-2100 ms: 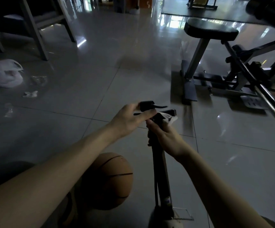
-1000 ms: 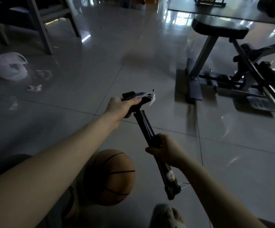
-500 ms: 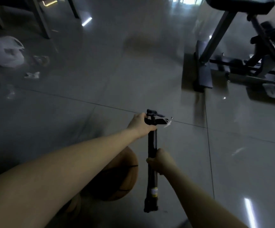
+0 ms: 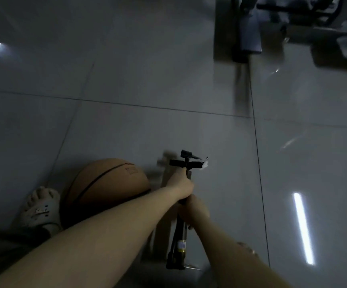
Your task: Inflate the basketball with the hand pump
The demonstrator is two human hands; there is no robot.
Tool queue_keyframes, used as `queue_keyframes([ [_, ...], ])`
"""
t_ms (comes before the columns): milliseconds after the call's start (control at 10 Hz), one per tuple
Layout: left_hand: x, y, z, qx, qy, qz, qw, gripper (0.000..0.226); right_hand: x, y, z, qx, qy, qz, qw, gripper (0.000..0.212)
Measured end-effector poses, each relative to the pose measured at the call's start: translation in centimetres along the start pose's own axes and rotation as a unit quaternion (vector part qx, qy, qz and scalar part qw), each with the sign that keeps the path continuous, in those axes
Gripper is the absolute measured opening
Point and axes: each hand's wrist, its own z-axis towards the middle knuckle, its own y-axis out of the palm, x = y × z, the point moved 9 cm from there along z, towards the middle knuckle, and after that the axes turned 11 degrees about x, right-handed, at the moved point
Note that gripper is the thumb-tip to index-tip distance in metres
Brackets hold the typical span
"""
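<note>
An orange basketball [image 4: 108, 183] lies on the grey tiled floor beside my left foot. To its right a black hand pump [image 4: 181, 240] stands nearly upright, its base low in the frame. My left hand [image 4: 180, 186] grips the pump just under its T-handle [image 4: 186, 163], which carries a small white tag. My right hand [image 4: 194, 210] holds the barrel lower down. My left forearm crosses in front of the ball's lower edge.
My left foot in a pale sandal [image 4: 40, 208] rests left of the ball. The dark base of a weight bench [image 4: 238, 32] stands at the top right. Glossy floor tiles [image 4: 147, 69] stretch ahead, with bright light reflections.
The view has tilted down and the bench slid toward the top edge. The pump has come closer to the ball and stands upright, and my left hand has slid below the handle.
</note>
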Motion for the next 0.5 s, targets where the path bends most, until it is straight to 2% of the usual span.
queue_keyframes([
  [200, -2.8, 1.6, -1.4, -0.071, -0.136, -0.131, 0.979, 0.015, 0.9, 2.6, 0.5, -0.059, -0.018, 0.021, 0.998, 0.051],
  [300, -2.5, 1.4, -2.5, -0.087, -0.128, -0.147, 0.977, 0.023, 0.5, 2.3, -0.2, -0.091, -0.035, 0.049, 0.994, 0.050],
  [400, -1.6, -0.1, -4.0, -0.102, -0.111, -0.136, 0.979, 0.037, 0.3, -0.4, -1.9, -0.093, -0.038, 0.014, 0.995, 0.025],
  [500, -0.1, -3.2, -5.4, -0.097, -0.077, -0.151, 0.981, 0.035, -1.2, -4.7, -3.5, -0.026, -0.093, -0.013, 0.995, 0.016],
])
